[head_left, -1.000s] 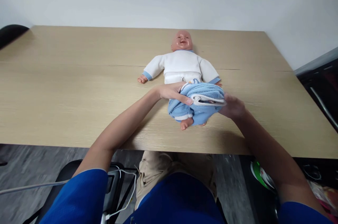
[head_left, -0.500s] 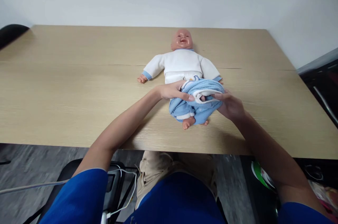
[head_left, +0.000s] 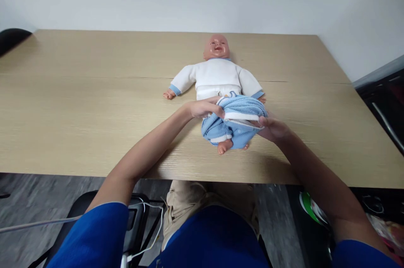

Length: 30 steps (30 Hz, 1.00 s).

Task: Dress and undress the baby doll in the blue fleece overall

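A baby doll [head_left: 217,72] lies on its back, head at the far side, in a white top with blue cuffs. Light blue terry cloth covers its legs, and a bare foot [head_left: 224,147] pokes out of a white-edged cuff. Over its lower body a light blue baby garment [head_left: 243,104] with white edging is bunched up. My left hand [head_left: 206,108] pinches the garment's left side, thumb at the white band. My right hand [head_left: 274,128] grips the right end of that band. Some fingers of both hands are hidden by cloth.
The doll rests on a wide wooden table [head_left: 94,104] against a pale wall. Below the front edge stand a black chair [head_left: 78,205] with white cables at left and a black surface with a green-and-white round item [head_left: 311,207] at right.
The white-edged opening, round with a fingertip showing inside, is now drawn into a flat, narrow slit. My left thumb has shifted slightly left. The doll stays in place.
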Available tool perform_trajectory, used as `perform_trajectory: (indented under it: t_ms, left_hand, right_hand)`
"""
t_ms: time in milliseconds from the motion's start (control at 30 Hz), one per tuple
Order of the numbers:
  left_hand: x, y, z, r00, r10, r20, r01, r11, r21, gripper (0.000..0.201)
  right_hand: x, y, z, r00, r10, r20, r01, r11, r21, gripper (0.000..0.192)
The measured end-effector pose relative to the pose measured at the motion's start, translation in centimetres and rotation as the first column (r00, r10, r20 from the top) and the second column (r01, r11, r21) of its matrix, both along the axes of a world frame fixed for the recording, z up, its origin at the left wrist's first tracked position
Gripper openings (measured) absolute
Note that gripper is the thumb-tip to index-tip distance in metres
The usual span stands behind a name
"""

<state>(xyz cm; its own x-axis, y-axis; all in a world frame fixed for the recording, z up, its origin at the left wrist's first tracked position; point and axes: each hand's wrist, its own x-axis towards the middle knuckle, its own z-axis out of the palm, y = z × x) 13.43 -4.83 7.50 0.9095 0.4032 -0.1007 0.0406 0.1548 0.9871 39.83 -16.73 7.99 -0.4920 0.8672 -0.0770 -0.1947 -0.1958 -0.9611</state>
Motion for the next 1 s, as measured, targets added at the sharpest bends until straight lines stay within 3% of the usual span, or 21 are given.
perform_trajectory:
  t_ms: [100, 267, 400, 533, 633, 733, 867, 1000]
  left_hand:
    - [0.1, 0.0, 0.2, 1.0, -0.001, 0.031, 0.001, 1.0, 0.003, 0.069]
    - [0.0, 0.0, 0.6, 0.998, -0.047, 0.031, 0.045, 0.996, 0.078, 0.078]
    - [-0.1, 0.0, 0.9, 0.995, -0.097, -0.017, 0.098, 0.983, 0.156, 0.08]
    - [0.3, -0.6, 1.6, 0.996, -0.062, -0.065, 0.077, 0.965, 0.251, 0.075]
    - [0.8, -1.6, 2.5, 0.99, 0.015, -0.139, 0.032, 0.943, 0.333, 0.057]
    - [1.2, -2.5, 3.0, 0.992, 0.052, -0.117, 0.006, 0.895, 0.446, 0.048]
    - [1.2, -3.4, 2.9, 0.987, 0.003, -0.158, 0.091, 0.803, 0.589, 0.048]
    - [0.9, -4.2, 2.9, 0.952, 0.027, -0.306, 0.187, 0.74, 0.647, 0.058]
  right_hand:
    - [-0.2, 0.1, 0.4, 0.996, -0.078, 0.032, 0.077, 0.997, 0.023, 0.074]
    - [0.2, 0.7, 1.0, 0.992, -0.067, 0.11, 0.049, 0.987, 0.155, 0.076]
    - [0.3, 1.1, 0.9, 0.939, -0.241, 0.247, 0.177, 0.95, 0.256, 0.062]
    - [-0.2, 0.6, 0.7, 0.862, -0.423, 0.28, 0.349, 0.895, 0.277, 0.044]
    - [-1.2, -1.7, 0.6, 0.773, -0.551, 0.314, 0.454, 0.827, 0.332, 0.035]
    - [-3.2, -5.7, 0.1, 0.7, -0.635, 0.327, 0.538, 0.77, 0.345, 0.04]
    - [-6.1, -11.0, -1.2, 0.604, -0.67, 0.433, 0.589, 0.74, 0.323, 0.045]
    - [-6.7, -12.8, -2.0, 0.431, -0.721, 0.543, 0.625, 0.672, 0.397, 0.043]
